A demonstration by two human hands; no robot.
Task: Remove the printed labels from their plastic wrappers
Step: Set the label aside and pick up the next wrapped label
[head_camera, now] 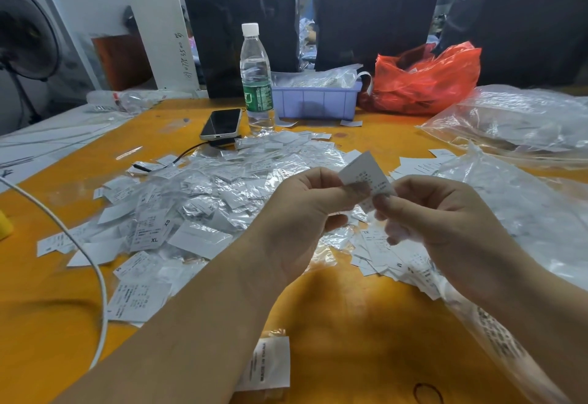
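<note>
At frame centre, the left hand (299,209) and right hand (445,222) each keep a pinching grip on one printed label (366,174), held above the orange surface (350,324). Wrapped labels (197,200) lie heaped centre-left.

Bare tabletop (350,324) before label heap (197,200)

Both forearms raised mid-frame — left hand (305,209) and right hand (436,212) pinching, fingers curled.
</note>
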